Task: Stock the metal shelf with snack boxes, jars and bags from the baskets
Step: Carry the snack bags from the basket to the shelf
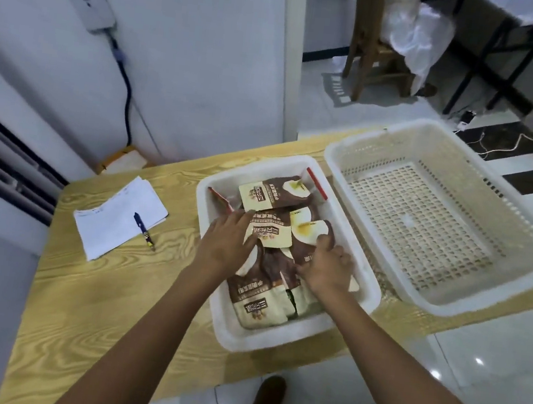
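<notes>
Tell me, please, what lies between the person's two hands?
In the head view, brown-and-cream snack bags lie between the left hand and right hand, inside the solid-walled basket.

Paper and pen on the desk
A pen (144, 231) lies across a paper stack (104, 230) on the wooden desk (95, 298); a stool (370, 56) stands beyond.

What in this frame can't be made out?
The metal shelf: outside the head view.
The snack bags lower in the near basket: covered by top bags, the left hand and the right hand; their count is unknowable.
The right hand's grip: fingertips tucked among bags.
Writing on the paper: too small, head view.
</notes>
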